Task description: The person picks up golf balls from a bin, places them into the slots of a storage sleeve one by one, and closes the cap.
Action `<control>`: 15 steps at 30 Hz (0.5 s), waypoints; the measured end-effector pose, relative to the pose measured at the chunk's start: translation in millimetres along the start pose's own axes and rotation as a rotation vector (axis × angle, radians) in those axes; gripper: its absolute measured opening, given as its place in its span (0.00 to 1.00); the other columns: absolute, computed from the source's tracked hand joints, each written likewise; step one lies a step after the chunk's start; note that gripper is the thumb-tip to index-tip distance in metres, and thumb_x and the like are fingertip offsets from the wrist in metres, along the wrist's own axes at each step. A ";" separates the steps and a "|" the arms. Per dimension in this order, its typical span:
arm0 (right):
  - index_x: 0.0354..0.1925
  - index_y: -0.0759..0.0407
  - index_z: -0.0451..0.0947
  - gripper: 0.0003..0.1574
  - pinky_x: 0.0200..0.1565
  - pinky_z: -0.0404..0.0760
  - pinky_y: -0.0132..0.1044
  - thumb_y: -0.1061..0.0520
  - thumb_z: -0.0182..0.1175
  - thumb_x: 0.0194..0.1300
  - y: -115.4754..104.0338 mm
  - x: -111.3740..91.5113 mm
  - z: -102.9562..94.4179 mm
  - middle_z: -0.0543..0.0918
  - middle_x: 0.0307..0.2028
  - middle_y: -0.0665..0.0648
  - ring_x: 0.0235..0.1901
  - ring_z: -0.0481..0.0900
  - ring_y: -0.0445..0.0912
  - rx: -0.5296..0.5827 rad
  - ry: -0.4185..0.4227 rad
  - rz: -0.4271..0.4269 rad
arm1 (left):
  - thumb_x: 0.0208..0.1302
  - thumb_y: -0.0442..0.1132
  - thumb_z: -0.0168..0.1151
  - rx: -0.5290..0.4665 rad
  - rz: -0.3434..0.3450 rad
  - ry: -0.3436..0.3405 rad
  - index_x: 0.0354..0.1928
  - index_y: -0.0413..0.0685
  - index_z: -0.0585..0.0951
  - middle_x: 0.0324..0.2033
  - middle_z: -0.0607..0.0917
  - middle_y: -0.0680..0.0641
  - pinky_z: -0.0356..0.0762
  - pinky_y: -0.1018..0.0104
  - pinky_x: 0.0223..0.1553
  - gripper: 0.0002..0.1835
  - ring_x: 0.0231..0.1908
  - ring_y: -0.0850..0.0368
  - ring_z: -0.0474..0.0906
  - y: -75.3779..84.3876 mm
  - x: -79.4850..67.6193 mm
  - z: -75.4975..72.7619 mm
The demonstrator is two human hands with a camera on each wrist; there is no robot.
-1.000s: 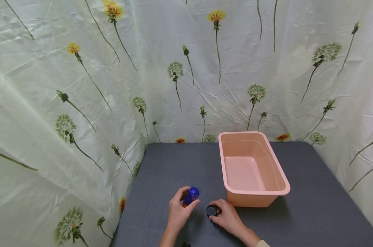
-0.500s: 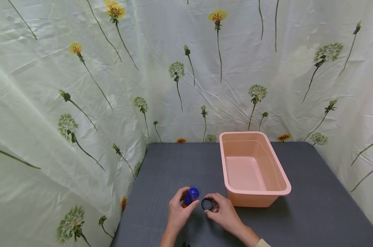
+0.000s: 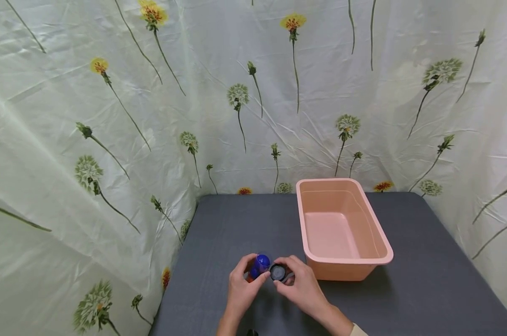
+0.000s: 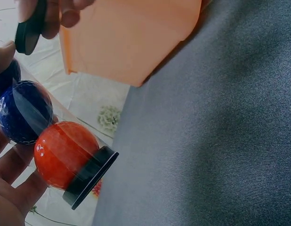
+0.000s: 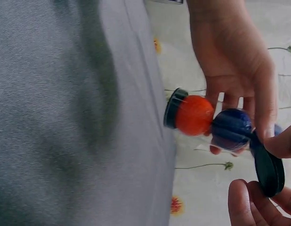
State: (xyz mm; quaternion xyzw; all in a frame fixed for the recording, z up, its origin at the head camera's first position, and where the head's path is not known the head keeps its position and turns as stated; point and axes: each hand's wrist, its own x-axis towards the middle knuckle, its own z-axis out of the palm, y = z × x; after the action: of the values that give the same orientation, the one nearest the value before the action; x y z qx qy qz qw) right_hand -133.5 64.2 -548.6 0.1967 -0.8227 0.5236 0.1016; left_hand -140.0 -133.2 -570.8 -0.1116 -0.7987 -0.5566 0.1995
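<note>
My left hand grips a clear tube of dimpled balls that look like golf balls. An orange ball lies at the lower end, above a black end cap. Blue balls are stacked over it. The tube leans, its upper end toward the right hand. With thumb and fingers, my right hand pinches a round black cap by its edge. That cap is close beside the tube's upper end; whether they touch, I cannot tell.
Just beyond the right hand, a pink plastic tub stands on the dark grey table. A flower-printed cloth hangs behind and along the sides. A small black object shows at the bottom edge of the head view.
My right hand has carried the black cap leftward and slightly up, to the tube's upper end. The left hand and the tube have stayed almost still.
</note>
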 end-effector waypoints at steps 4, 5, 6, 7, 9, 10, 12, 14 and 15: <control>0.51 0.54 0.82 0.30 0.30 0.84 0.35 0.65 0.78 0.48 -8.4 0.8 -3.6 0.79 0.38 0.46 0.31 0.80 0.41 -0.008 0.017 0.002 | 0.50 0.41 0.81 0.016 0.010 -0.006 0.54 0.58 0.80 0.44 0.84 0.58 0.83 0.60 0.42 0.28 0.40 0.61 0.81 0.5 0.1 0.0; 0.51 0.54 0.82 0.29 0.30 0.84 0.35 0.65 0.78 0.48 -10.9 0.9 -4.9 0.79 0.38 0.46 0.31 0.80 0.41 -0.010 0.022 0.000 | 0.51 0.42 0.81 0.021 0.017 -0.009 0.54 0.58 0.80 0.44 0.84 0.58 0.83 0.61 0.42 0.27 0.40 0.61 0.81 0.4 0.3 -0.3; 0.51 0.55 0.82 0.30 0.30 0.84 0.35 0.65 0.78 0.48 -13.3 1.0 -6.2 0.79 0.37 0.46 0.31 0.80 0.41 -0.012 0.028 -0.002 | 0.52 0.43 0.81 0.022 0.027 -0.011 0.54 0.59 0.80 0.45 0.84 0.58 0.83 0.61 0.42 0.27 0.40 0.61 0.81 -0.1 0.4 -0.4; 0.50 0.54 0.82 0.30 0.31 0.84 0.34 0.65 0.78 0.48 -15.6 1.2 -7.6 0.79 0.37 0.46 0.31 0.80 0.41 -0.013 0.035 -0.006 | 0.52 0.44 0.80 0.019 0.035 -0.014 0.54 0.59 0.80 0.45 0.84 0.58 0.83 0.60 0.42 0.27 0.40 0.61 0.81 -0.1 0.6 -0.5; 0.50 0.51 0.82 0.31 0.31 0.84 0.33 0.65 0.78 0.48 -19.5 2.0 -10.5 0.79 0.37 0.46 0.31 0.80 0.40 -0.010 0.046 -0.011 | 0.52 0.42 0.81 0.021 0.039 -0.014 0.54 0.56 0.81 0.44 0.85 0.56 0.83 0.58 0.42 0.26 0.40 0.60 0.82 4.6 1.2 -0.3; 0.51 0.49 0.82 0.31 0.31 0.84 0.33 0.65 0.78 0.48 -21.3 2.6 -12.2 0.79 0.38 0.46 0.32 0.81 0.39 -0.006 0.051 -0.015 | 0.52 0.40 0.81 0.016 0.046 -0.013 0.53 0.55 0.81 0.44 0.85 0.55 0.83 0.59 0.41 0.26 0.40 0.60 0.82 9.9 1.6 -0.5; 0.51 0.47 0.82 0.33 0.32 0.85 0.32 0.65 0.79 0.47 -23.3 3.5 -15.6 0.79 0.38 0.46 0.33 0.81 0.38 0.003 0.059 -0.024 | 0.50 0.36 0.81 0.005 0.040 -0.011 0.52 0.51 0.81 0.44 0.85 0.53 0.84 0.59 0.40 0.26 0.39 0.59 0.82 20.0 2.3 -0.4; 0.52 0.45 0.82 0.33 0.34 0.85 0.33 0.65 0.79 0.48 -24.0 4.5 -18.9 0.80 0.40 0.46 0.34 0.82 0.37 0.009 0.064 -0.030 | 0.48 0.31 0.81 0.011 0.023 -0.008 0.52 0.46 0.82 0.43 0.85 0.51 0.84 0.59 0.40 0.27 0.38 0.58 0.82 26.6 2.7 0.9; 0.52 0.45 0.82 0.33 0.34 0.85 0.34 0.65 0.79 0.49 -24.4 4.9 -20.8 0.81 0.41 0.46 0.35 0.82 0.38 0.013 0.064 -0.030 | 0.48 0.31 0.81 0.007 0.024 -0.008 0.52 0.45 0.82 0.43 0.85 0.51 0.84 0.60 0.39 0.27 0.38 0.58 0.82 28.4 2.9 1.4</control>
State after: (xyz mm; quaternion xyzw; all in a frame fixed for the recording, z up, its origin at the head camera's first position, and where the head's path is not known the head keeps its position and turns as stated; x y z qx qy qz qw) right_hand -128.3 72.7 -517.8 0.1930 -0.8126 0.5332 0.1344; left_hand -131.5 -122.0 -545.9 -0.1223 -0.8002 -0.5507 0.2035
